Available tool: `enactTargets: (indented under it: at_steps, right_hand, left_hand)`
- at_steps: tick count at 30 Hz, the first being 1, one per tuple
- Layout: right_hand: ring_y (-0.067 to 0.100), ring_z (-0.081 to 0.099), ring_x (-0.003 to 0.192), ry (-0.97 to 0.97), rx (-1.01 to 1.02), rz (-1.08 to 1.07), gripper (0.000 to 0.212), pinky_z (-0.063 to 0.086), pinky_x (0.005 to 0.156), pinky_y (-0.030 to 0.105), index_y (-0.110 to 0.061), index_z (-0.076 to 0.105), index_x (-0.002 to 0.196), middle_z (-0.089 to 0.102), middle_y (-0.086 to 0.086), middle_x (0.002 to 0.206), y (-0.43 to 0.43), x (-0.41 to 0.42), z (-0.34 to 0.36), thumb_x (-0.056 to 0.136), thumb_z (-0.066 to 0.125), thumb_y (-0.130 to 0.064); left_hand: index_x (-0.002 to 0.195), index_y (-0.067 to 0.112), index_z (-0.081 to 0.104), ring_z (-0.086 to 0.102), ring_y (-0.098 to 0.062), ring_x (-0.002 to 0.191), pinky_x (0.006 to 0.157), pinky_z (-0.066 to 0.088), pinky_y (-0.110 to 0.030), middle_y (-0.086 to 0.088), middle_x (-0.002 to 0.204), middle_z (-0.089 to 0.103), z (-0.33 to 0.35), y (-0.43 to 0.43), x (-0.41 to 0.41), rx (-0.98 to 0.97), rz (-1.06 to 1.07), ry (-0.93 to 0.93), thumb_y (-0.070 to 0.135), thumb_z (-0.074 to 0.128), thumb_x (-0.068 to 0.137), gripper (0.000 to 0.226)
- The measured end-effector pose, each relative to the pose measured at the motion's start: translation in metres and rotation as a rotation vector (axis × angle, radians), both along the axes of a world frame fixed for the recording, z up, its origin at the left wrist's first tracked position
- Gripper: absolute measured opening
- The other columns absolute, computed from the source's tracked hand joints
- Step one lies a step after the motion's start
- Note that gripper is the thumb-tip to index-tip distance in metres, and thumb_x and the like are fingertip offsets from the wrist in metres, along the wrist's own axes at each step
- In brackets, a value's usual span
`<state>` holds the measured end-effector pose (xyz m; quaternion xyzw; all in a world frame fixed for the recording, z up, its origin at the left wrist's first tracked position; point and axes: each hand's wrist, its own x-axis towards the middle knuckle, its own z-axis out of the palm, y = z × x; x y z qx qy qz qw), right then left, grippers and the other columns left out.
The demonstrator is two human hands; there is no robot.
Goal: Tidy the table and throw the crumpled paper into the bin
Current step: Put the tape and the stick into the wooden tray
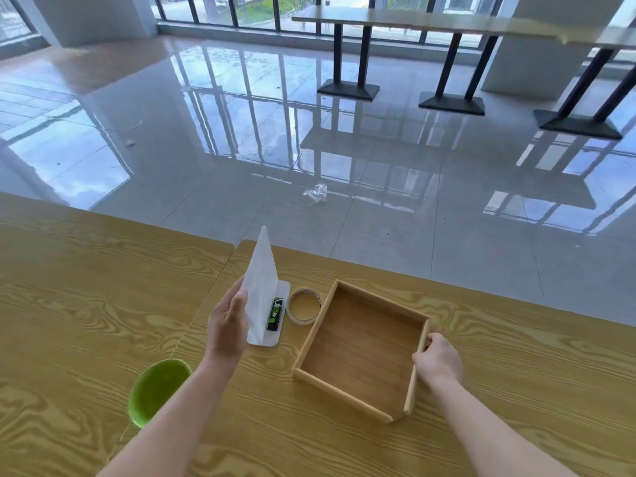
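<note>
My left hand [227, 323] holds up one flap of a white sheet of paper [262, 284], folded so it stands upright while its other part lies flat on the wooden table [103, 287]. A small black and green packet [275, 313] lies on the flat part. A roll of clear tape [304, 305] sits just right of the paper. My right hand [437, 361] grips the right wall of an open wooden tray [361, 349], which holds nothing. No crumpled paper is visible on the table.
A green bowl-like bin [156, 389] shows at the gap between the two tabletops, partly behind my left forearm. A crumpled clear plastic scrap [316, 193] lies on the glossy floor beyond the table. Tall tables [447, 25] stand at the back right.
</note>
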<state>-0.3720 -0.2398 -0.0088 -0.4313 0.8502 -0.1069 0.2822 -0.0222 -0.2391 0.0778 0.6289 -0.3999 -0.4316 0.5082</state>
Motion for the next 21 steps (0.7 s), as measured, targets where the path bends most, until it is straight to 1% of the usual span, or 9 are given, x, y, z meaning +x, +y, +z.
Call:
enactTargets:
  at_steps: [3,6,9,11,13,15,17,19,21]
  right_hand:
    - [0.029,0.062,0.103,-0.011,0.004,-0.001,0.048,0.047,0.073,0.033,-0.013,0.051,0.132,0.066,0.008,0.116,-0.009,0.008,0.0,0.085,0.064,-0.014]
    - [0.029,0.061,0.106,-0.029,-0.004,-0.011,0.05,0.048,0.08,0.035,-0.013,0.051,0.133,0.065,0.008,0.119,-0.017,0.018,-0.001,0.085,0.064,-0.013]
    - [0.03,0.06,0.107,-0.021,0.002,-0.029,0.051,0.047,0.081,0.035,-0.013,0.049,0.135,0.064,0.008,0.121,-0.023,0.029,0.0,0.086,0.063,-0.013]
    - [0.029,0.06,0.107,-0.01,0.007,-0.041,0.051,0.048,0.08,0.035,-0.013,0.048,0.136,0.063,0.008,0.122,-0.025,0.036,0.0,0.086,0.063,-0.013]
    - [0.029,0.06,0.108,0.001,0.009,-0.051,0.051,0.049,0.082,0.035,-0.012,0.049,0.136,0.063,0.008,0.123,-0.028,0.043,0.0,0.087,0.063,-0.013]
    - [0.03,0.059,0.111,0.016,0.015,-0.053,0.052,0.048,0.085,0.036,-0.012,0.048,0.137,0.062,0.009,0.126,-0.03,0.051,0.001,0.087,0.064,-0.013]
    - [0.03,0.059,0.113,0.018,0.017,-0.059,0.053,0.046,0.083,0.035,-0.012,0.047,0.137,0.061,0.009,0.128,-0.032,0.057,0.001,0.087,0.065,-0.015]
    - [0.03,0.059,0.113,0.023,0.014,-0.069,0.053,0.046,0.083,0.035,-0.011,0.048,0.137,0.062,0.009,0.127,-0.034,0.063,0.001,0.087,0.067,-0.016]
    - [0.03,0.059,0.115,0.026,0.017,-0.07,0.054,0.047,0.086,0.036,-0.011,0.049,0.136,0.062,0.01,0.128,-0.034,0.067,0.002,0.086,0.069,-0.019]
  left_hand:
    - [0.121,0.048,0.065,0.06,-0.012,0.117,0.1,0.05,-0.055,0.02,0.123,0.067,0.001,-0.011,0.008,0.006,0.028,0.018,0.042,0.042,0.088,0.041]
    - [0.115,0.054,0.066,0.059,-0.008,0.119,0.102,0.049,-0.05,0.024,0.122,0.067,0.002,-0.021,0.016,0.005,0.018,0.022,0.043,0.043,0.087,0.038]
    - [0.117,0.056,0.064,0.061,-0.002,0.114,0.099,0.051,-0.049,0.027,0.121,0.066,-0.002,-0.032,0.028,0.013,-0.027,0.016,0.043,0.043,0.089,0.038]
    - [0.117,0.058,0.063,0.063,0.001,0.104,0.097,0.053,-0.052,0.03,0.117,0.067,-0.003,-0.038,0.038,0.023,-0.042,0.007,0.045,0.043,0.089,0.037]
    - [0.117,0.059,0.062,0.063,-0.002,0.099,0.096,0.053,-0.054,0.03,0.111,0.068,-0.004,-0.045,0.047,0.032,-0.053,0.005,0.047,0.045,0.088,0.036]
    - [0.119,0.057,0.062,0.063,-0.006,0.1,0.096,0.053,-0.055,0.029,0.112,0.069,-0.005,-0.051,0.056,0.033,-0.073,0.006,0.048,0.046,0.088,0.036]
    - [0.122,0.056,0.061,0.063,-0.007,0.098,0.096,0.053,-0.056,0.028,0.111,0.069,-0.005,-0.055,0.063,0.029,-0.099,-0.002,0.048,0.045,0.089,0.037]
    - [0.124,0.055,0.06,0.061,-0.009,0.096,0.095,0.053,-0.057,0.028,0.106,0.07,-0.006,-0.057,0.068,0.024,-0.121,-0.015,0.049,0.045,0.089,0.039]
    - [0.126,0.054,0.059,0.058,-0.011,0.095,0.094,0.053,-0.058,0.027,0.1,0.07,-0.006,-0.059,0.073,0.023,-0.135,-0.022,0.05,0.045,0.089,0.04]
